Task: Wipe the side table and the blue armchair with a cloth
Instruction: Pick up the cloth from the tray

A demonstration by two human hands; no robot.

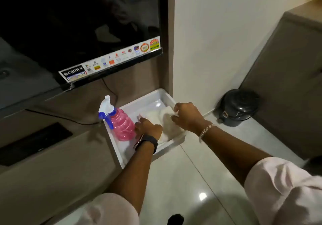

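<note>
Glossy white plastic tray (151, 99), centre frame, holding a soft matt white cloth (167, 122) and a translucent pink ribbed plastic spray bottle (122, 127). Polished, reflective floor tiles (183, 181) below. Glossy black bin (238, 107), right; mirror-like black television screen (78, 24), upper left.

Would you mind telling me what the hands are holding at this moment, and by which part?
Both hands are on the white cloth in the white tray: the right hand grips its far right edge, the left hand its left side. The spray bottle is untouched.
</note>
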